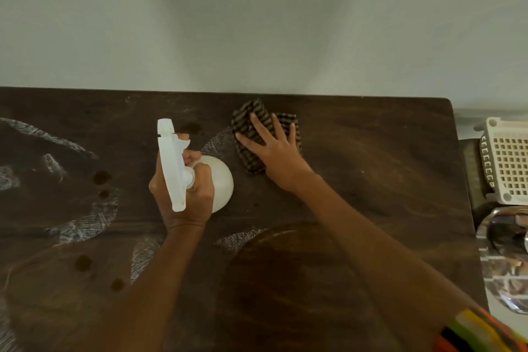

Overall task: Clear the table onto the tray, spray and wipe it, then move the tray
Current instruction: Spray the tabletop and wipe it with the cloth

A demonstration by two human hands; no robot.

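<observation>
Fingers of the left hand (185, 194) curl round the neck of the spray bottle (221, 180), holding it just above the table (385, 180). The right hand (275, 148) lies flat with fingers spread, pressing the cloth (251, 123) down near the far edge. White smears (85, 223) and dark spots (101, 177) mark the table's left half. Wiping well probably calls for long overlapping strokes leftward under even pressure, turning the cloth once soiled, with spray aimed at the spots.
</observation>
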